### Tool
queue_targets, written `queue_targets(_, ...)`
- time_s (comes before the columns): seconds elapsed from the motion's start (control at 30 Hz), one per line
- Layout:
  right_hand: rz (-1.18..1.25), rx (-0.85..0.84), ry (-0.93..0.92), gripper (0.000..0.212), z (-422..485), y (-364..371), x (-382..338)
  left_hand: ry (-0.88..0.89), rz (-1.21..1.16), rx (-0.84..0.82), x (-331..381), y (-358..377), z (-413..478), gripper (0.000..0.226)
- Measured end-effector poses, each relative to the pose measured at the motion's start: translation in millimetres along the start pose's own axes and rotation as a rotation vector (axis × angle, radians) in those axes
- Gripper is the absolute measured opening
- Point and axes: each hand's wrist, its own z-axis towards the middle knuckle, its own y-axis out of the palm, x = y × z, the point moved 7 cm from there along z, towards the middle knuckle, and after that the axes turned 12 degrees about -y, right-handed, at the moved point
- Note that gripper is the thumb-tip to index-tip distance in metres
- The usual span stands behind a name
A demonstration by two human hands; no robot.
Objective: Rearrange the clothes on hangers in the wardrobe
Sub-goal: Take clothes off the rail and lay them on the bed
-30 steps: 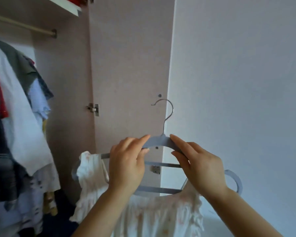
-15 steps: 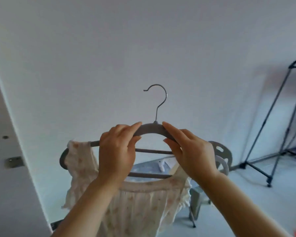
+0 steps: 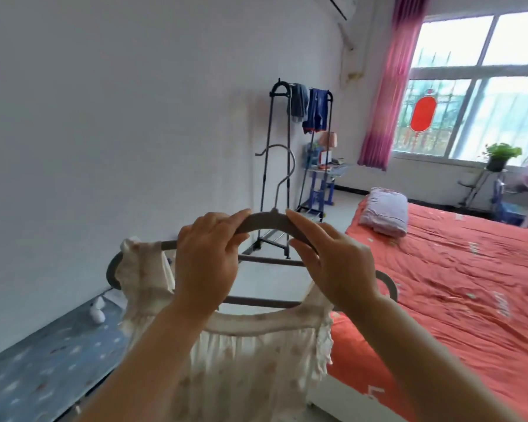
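A grey hanger (image 3: 267,221) with a metal hook is held up in front of me, at chest height. A cream ruffled dress (image 3: 250,354) with faint spots hangs from it, its left strap over the hanger's left end. My left hand (image 3: 206,263) grips the hanger's top just left of the hook. My right hand (image 3: 333,260) grips the top just right of the hook. The wardrobe is out of view.
A bed with an orange-red cover (image 3: 457,284) and a folded pink quilt (image 3: 384,212) fills the right. A black clothes rack (image 3: 282,166) with blue garments stands against the white wall. A blue patterned mat (image 3: 43,363) lies low left. A window with pink curtain (image 3: 390,86) is far right.
The view has swung right, away from the wardrobe and its door to the bedroom. Both hands keep the same grip on the hanger with the dress.
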Motion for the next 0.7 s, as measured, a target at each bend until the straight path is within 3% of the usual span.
queue_targets(0.33,-0.176,-0.1,0.115,0.039,-77.5,-18.6,188.1,0.062,-0.25,-0.155,108.5,200.4,22.9,0.033)
queue_targets(0.7,-0.342,-0.2,0.169,0.04,-118.9,34.3,333.8,0.068,-0.509,-0.303,136.6,391.9,62.6,0.032)
